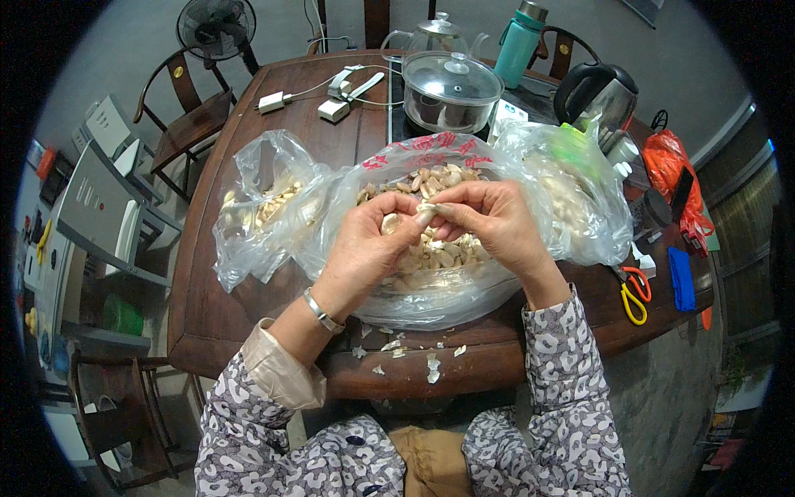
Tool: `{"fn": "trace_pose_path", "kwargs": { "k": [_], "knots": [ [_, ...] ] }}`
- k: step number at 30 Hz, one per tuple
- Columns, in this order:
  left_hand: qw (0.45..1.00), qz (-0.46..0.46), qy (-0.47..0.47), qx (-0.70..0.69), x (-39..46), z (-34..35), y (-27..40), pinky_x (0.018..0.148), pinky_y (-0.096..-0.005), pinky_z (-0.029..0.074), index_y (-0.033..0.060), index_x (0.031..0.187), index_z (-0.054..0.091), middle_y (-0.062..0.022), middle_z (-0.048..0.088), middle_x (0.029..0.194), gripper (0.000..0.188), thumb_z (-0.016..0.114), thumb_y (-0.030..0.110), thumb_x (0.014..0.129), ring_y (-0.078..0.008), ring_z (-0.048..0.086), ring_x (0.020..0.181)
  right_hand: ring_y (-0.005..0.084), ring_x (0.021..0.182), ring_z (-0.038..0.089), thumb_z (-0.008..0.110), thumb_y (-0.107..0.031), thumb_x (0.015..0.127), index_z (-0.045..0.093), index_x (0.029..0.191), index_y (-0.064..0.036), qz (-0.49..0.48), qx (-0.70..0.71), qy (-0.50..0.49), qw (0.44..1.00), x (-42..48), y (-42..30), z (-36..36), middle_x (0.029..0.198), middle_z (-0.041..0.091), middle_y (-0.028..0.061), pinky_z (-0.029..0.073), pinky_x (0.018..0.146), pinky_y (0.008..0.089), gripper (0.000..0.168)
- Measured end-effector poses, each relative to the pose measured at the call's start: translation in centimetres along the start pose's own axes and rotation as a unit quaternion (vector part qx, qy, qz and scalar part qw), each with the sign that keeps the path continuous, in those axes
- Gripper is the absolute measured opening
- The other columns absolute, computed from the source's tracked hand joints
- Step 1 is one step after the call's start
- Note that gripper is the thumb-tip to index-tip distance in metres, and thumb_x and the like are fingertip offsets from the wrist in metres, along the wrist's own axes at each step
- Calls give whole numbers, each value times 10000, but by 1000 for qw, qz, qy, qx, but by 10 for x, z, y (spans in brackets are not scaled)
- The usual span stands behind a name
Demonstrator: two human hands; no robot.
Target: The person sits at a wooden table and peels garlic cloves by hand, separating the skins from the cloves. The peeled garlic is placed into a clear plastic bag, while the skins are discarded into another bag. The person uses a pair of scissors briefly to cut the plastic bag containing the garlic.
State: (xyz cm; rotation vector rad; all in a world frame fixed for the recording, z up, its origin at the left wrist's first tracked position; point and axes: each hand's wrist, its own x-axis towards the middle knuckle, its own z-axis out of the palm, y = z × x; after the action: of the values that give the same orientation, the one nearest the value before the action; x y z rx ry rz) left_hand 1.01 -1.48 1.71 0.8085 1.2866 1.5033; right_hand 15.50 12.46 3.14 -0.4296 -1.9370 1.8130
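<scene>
At the fingertips of both hands is a small pale piece, which looks like a garlic clove. My left hand pinches it from one side and my right hand from the other. Another pale clove shows against the left hand's fingers. Below them a large clear plastic bag with red print lies spread wide. Brownish unpeeled cloves fill its far part; paler pieces and papery skins lie nearer. A smaller clear bag at the left contains smooth cream-coloured cloves.
Skin flakes litter the wooden table's front edge. A filled plastic bag, scissors and a blue folded item are at right. Behind stand a lidded glass pot, turquoise bottle and kettle. Chargers lie back left.
</scene>
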Motion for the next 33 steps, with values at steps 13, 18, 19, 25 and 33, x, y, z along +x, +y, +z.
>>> {"fn": "trace_pose_path", "kwargs": {
  "k": [13,18,19,25,33],
  "knots": [
    [999,36,-19,15,1,0,-2,421,-159,262,54,1088,618,51,590,752,221,539,253,1034,10,407,495,111,718,686,653,-90,946,696,1015,56,15,-1,5,1000,0,1,2,837,709,90,571,654,223,167],
    [999,30,-9,1,0,0,-2,415,-161,250,60,1082,608,45,597,761,199,543,241,1030,12,399,487,94,680,673,637,-59,939,711,985,46,-11,-37,18,999,1,5,1,829,710,69,563,627,214,136],
    [1000,28,-6,3,0,0,-1,413,-162,248,62,1082,607,44,597,761,192,543,235,1030,12,396,485,92,678,670,638,-55,937,711,981,44,-10,-40,21,999,0,4,3,827,709,68,560,624,212,131],
    [994,0,11,-110,3,-2,7,388,-163,246,81,940,568,47,567,727,208,523,263,1030,7,348,450,91,677,665,652,-51,926,708,978,48,-28,-19,33,999,-2,-2,6,809,707,63,563,622,225,125],
    [957,-20,31,-287,9,-22,2,370,-176,279,64,978,515,-22,548,782,231,388,252,1024,-30,370,458,208,832,728,711,-68,860,714,1082,55,-33,-32,-424,904,-17,-20,0,939,746,157,576,783,307,253]
  ]
}}
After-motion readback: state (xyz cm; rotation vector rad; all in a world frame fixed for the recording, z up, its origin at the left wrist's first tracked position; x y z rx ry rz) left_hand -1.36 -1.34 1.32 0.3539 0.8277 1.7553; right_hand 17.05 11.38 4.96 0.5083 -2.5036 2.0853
